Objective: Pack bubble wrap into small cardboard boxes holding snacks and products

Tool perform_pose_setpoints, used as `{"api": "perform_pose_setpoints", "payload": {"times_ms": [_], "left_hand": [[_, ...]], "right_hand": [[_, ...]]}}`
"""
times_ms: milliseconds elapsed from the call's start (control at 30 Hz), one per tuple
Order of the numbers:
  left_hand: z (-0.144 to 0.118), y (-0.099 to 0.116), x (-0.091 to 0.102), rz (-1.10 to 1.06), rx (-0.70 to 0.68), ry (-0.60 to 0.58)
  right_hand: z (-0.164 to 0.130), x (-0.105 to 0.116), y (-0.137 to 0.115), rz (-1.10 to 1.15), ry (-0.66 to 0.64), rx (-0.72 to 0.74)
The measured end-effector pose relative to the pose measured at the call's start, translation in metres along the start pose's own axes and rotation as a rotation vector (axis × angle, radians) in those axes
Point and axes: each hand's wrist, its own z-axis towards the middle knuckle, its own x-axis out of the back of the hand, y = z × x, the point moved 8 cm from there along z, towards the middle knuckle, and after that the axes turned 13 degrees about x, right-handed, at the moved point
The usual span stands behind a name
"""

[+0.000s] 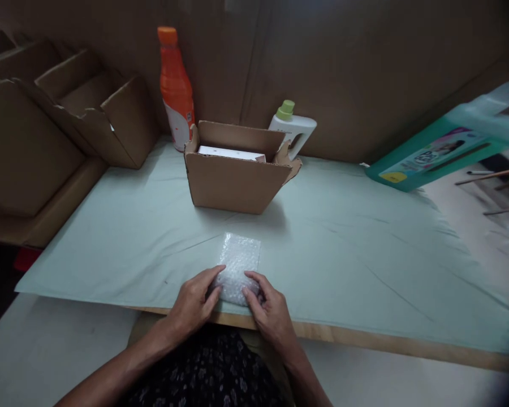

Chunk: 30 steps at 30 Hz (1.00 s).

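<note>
A small flat rectangle of clear bubble wrap (238,263) lies near the front edge of the cloth-covered table. My left hand (194,294) grips its left side, thumb and fingers curled at the edge. On the opposite side, my right hand (268,302) holds the right edge, with the thumb resting on top. Whether anything is inside the bubble wrap I cannot make out. Beyond it stands an open cardboard box (237,183) with a white flat item (231,152) showing inside.
An orange bottle (176,90) and a white jug with a green cap (294,127) stand behind the box. At the right is a large bottle of green liquid (441,144). More cardboard boxes (97,110) are at the left. Pale green cloth (343,243) covers the table.
</note>
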Motion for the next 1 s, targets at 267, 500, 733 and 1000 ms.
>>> {"api": "perform_pose_setpoints", "payload": {"times_ms": [267, 500, 733, 1000], "left_hand": [[0.007, 0.008, 0.001, 0.247, -0.122, 0.208], [-0.024, 0.026, 0.014, 0.29, -0.465, 0.053], [-0.007, 0.016, 0.015, 0.18, -0.151, -0.06], [0.007, -0.01, 0.018, 0.1, 0.136, 0.082]], "right_hand": [[-0.012, 0.003, -0.042, -0.43, 0.006, 0.442], [0.005, 0.002, -0.027, -0.161, -0.067, 0.389], [-0.003, 0.012, -0.03, -0.178, -0.007, 0.254], [0.006, -0.005, -0.034, -0.361, -0.131, 0.404]]}}
